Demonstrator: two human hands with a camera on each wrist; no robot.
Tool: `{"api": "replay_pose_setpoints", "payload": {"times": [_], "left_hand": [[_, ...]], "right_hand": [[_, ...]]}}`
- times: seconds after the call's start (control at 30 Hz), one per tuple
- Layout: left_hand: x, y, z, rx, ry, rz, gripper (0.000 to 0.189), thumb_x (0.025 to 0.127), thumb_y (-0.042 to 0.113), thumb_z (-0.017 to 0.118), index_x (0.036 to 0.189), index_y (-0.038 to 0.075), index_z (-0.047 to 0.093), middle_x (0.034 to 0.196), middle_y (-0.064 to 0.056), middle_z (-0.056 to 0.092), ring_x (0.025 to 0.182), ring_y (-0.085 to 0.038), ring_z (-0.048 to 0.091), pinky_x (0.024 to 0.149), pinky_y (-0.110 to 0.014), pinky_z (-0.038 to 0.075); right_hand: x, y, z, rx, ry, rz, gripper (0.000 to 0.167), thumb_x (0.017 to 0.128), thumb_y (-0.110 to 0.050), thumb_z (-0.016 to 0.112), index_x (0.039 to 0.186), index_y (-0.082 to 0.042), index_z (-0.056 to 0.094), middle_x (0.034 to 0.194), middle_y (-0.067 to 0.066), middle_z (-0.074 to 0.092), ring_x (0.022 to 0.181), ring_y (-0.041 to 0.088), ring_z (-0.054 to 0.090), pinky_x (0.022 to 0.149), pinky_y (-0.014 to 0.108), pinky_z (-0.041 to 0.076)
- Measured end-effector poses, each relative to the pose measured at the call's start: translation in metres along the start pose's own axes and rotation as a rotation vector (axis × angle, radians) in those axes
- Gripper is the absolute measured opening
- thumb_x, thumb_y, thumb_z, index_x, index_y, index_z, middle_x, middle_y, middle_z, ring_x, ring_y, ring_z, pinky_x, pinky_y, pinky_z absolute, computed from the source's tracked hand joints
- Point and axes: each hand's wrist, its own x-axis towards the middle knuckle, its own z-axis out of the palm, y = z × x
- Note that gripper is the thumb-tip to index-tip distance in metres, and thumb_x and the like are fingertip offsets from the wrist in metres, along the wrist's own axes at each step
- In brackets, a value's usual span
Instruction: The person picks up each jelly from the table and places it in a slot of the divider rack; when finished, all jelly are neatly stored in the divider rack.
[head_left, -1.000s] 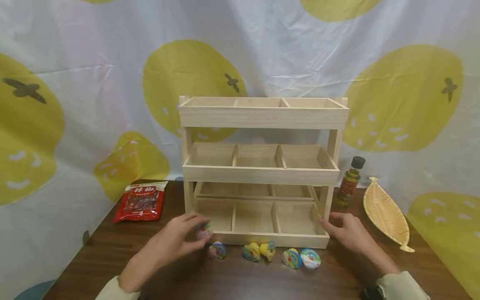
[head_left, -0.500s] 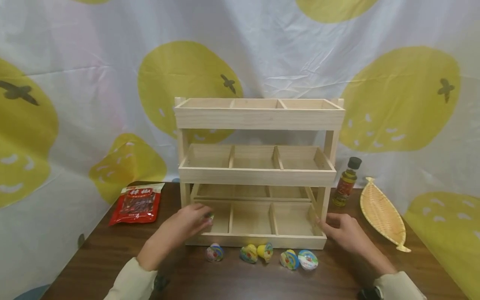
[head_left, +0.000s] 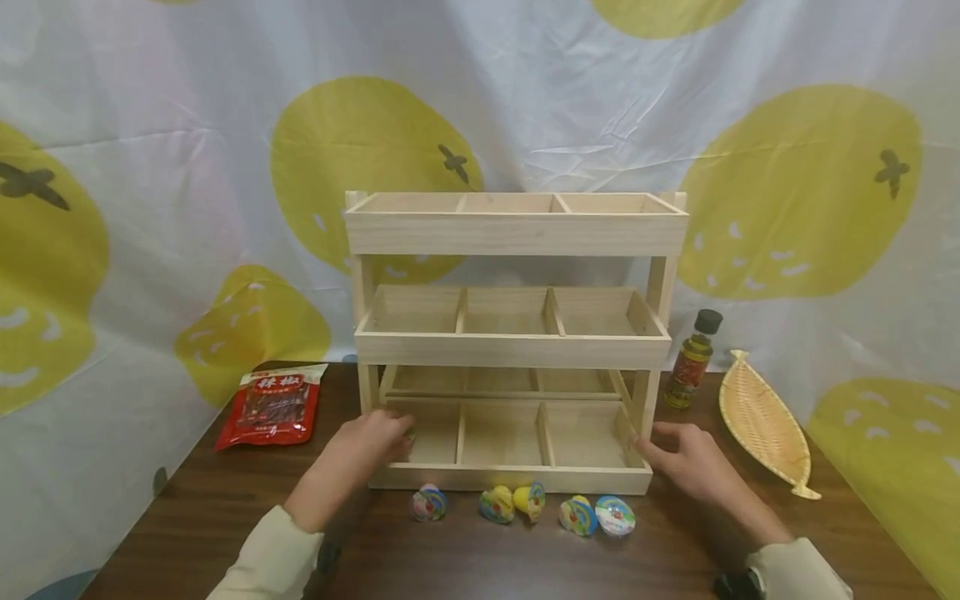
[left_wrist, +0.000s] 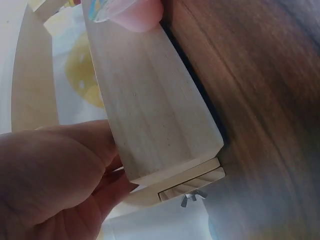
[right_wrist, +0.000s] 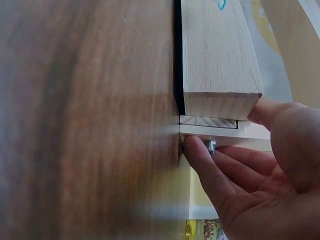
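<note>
Counts, clock centred on the rack in the head view: 1 wooden rack point(head_left: 517, 233), upright on the worktop point(head_left: 450, 567), 3 tiers, 3 compartments across each. Cups: one pink cup point(head_left: 429, 503) at 7 o'clock, two yellow cups point(head_left: 497, 505) at 6, two blue-rimmed cups point(head_left: 615, 517) at 5; five in all, in a loose row just in front of the rack. 1 red packet point(head_left: 272, 408) just below 9, 1 dark-capped bottle point(head_left: 688, 372) just below 3, 1 woven leaf-shaped basket point(head_left: 765, 425) about half past 3, lemon-print curtain point(head_left: 570, 100) behind. 2 hands. Left hand point(head_left: 367, 437) at 8 o'clock, at the bottom tier's left compartment; fingers bent, tips hidden behind the front wall, so can't tell whether it's grasping or released. Right hand point(head_left: 686, 458) at 4 o'clock, partly closed, grasping the rack's lower right end: thumb one side, fingers the other, near a wing nut point(right_wrist: 211, 146).
</note>
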Motion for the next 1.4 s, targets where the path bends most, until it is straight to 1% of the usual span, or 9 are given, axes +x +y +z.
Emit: {"api": "replay_pose_setpoints", "payload": {"times": [0.17,0.3,0.6,0.97,1.03,1.13,1.2,1.3,1.4], "left_hand": [[-0.002,-0.004,-0.002,-0.068,0.043,0.083,0.021,0.088,-0.001,0.079,0.085,0.013,0.065,0.076,0.006,0.058,0.066,-0.007,0.048,0.054,-0.025,0.042],[-0.003,-0.007,-0.004,-0.102,0.066,0.133,0.02,0.088,-0.003,0.08,0.086,0.011,0.065,0.076,0.005,0.057,0.067,-0.004,0.046,0.056,-0.021,0.04],[-0.002,-0.007,-0.005,-0.097,0.026,0.09,0.02,0.087,-0.005,0.078,0.086,0.012,0.068,0.077,0.005,0.061,0.067,-0.007,0.048,0.056,-0.023,0.041],[-0.003,-0.003,-0.004,-0.055,0.02,0.025,0.02,0.087,0.0,0.081,0.085,0.015,0.067,0.078,0.006,0.063,0.068,-0.011,0.056,0.053,-0.03,0.047],[-0.004,-0.002,-0.004,-0.052,0.037,0.03,0.017,0.089,0.002,0.081,0.087,0.014,0.07,0.08,0.005,0.065,0.069,-0.012,0.059,0.054,-0.03,0.048],[-0.007,-0.001,-0.004,-0.045,0.087,0.071,0.014,0.09,0.005,0.084,0.095,0.012,0.072,0.087,0.0,0.069,0.072,-0.015,0.066,0.057,-0.029,0.054],[-0.01,-0.001,-0.003,-0.041,0.145,0.113,0.018,0.091,0.009,0.086,0.105,0.01,0.074,0.096,-0.004,0.074,0.079,-0.019,0.072,0.063,-0.031,0.06],[-0.014,0.001,-0.003,-0.091,0.233,0.186,0.032,0.091,0.011,0.087,0.12,0.008,0.075,0.11,-0.011,0.076,0.089,-0.023,0.077,0.075,-0.034,0.066],[-0.019,0.005,-0.001,-0.154,0.287,0.264,0.038,0.09,0.012,0.088,0.126,0.009,0.076,0.119,-0.01,0.077,0.098,-0.02,0.078,0.084,-0.033,0.066]], "right_hand": [[0.0,-0.001,0.0,0.009,0.0,-0.003,0.041,0.106,-0.046,0.068,0.125,-0.011,0.081,0.118,0.012,0.082,0.118,0.034,0.075,0.095,0.052,0.061],[0.0,-0.001,0.0,0.009,-0.002,0.0,0.043,0.106,-0.046,0.068,0.126,-0.01,0.08,0.118,0.012,0.082,0.118,0.035,0.075,0.094,0.051,0.062],[0.001,-0.001,0.0,0.007,-0.003,0.002,0.041,0.106,-0.046,0.068,0.125,-0.011,0.081,0.118,0.011,0.082,0.116,0.031,0.075,0.092,0.047,0.062],[0.0,-0.001,-0.001,-0.001,0.005,-0.001,0.039,0.106,-0.045,0.069,0.123,-0.012,0.081,0.114,0.009,0.083,0.111,0.026,0.075,0.089,0.043,0.061],[0.0,-0.001,-0.001,-0.001,0.008,-0.004,0.038,0.106,-0.045,0.069,0.122,-0.013,0.082,0.114,0.009,0.083,0.111,0.026,0.074,0.089,0.043,0.061],[0.0,-0.001,-0.001,0.002,0.008,-0.006,0.038,0.106,-0.045,0.069,0.122,-0.013,0.082,0.114,0.008,0.083,0.11,0.025,0.074,0.089,0.042,0.061],[0.0,-0.001,-0.001,0.001,0.007,-0.005,0.038,0.106,-0.045,0.069,0.122,-0.014,0.082,0.114,0.008,0.083,0.11,0.025,0.074,0.089,0.042,0.061],[0.0,0.0,-0.001,-0.003,0.008,-0.005,0.038,0.106,-0.045,0.069,0.122,-0.013,0.082,0.115,0.009,0.083,0.111,0.026,0.074,0.09,0.044,0.061],[0.0,0.001,0.0,-0.005,0.008,-0.004,0.038,0.106,-0.045,0.068,0.122,-0.013,0.082,0.116,0.01,0.083,0.114,0.028,0.074,0.092,0.047,0.061]]}}
